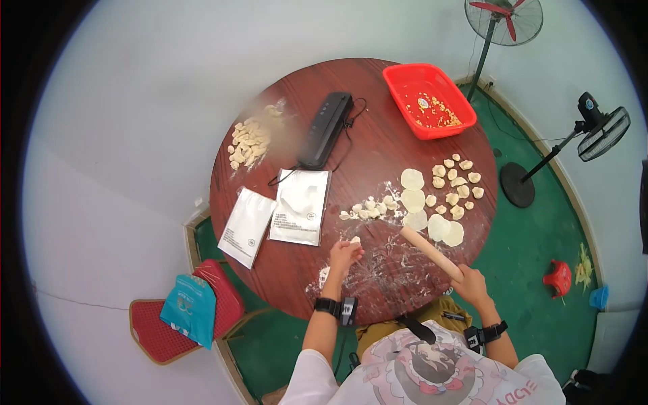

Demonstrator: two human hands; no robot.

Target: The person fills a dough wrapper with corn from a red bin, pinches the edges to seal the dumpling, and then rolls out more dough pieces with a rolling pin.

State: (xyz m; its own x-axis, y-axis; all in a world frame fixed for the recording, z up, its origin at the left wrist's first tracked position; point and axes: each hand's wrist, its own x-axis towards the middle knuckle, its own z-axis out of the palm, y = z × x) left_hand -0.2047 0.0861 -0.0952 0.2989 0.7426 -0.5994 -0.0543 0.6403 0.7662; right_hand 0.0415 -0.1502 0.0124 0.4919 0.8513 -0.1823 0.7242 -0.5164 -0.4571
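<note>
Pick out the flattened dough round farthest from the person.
The dough round at the far end of the column; the other rounds lie nearer the rolling pin in the right hand.

Fan (502,11): top cut off by upper picture edge.
Packets (301,214): print too small to read.
Dough pile (250,140), left edge of worktop (374,155): partly blurred.
Rolling pin (430,252): near end hidden in right hand (472,286).
</note>
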